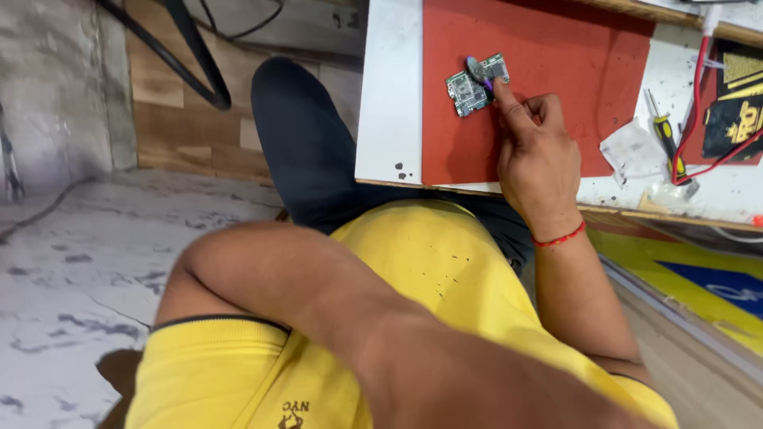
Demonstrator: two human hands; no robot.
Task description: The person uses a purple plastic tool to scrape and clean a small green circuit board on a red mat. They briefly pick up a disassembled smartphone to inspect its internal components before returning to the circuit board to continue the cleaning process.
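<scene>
Left arm crosses the near foreground; its hand is out of view. One right hand (534, 151), fingers curled, index extended, presses one green circuit board (470, 89) lying on one red mat (556, 71) on the table (389, 103). One yellow-handled screwdriver (664, 135) lies to the right.

Circuit board (474, 86), upper centre of frame — green, with silver patches. Small disc (475, 67) on it: grey, purple at its edge. Mat (556, 48) beneath: flat brick red. Bench (389, 87): white with dark specks. Screwdriver (662, 131), upper right — yellow and black handle. Wires (699, 79) there: red. Wrist thread (559, 237): red. Shirt (445, 270): yellow, dark-speckled. Floor (71, 262), left: white-grey marbling.
</scene>
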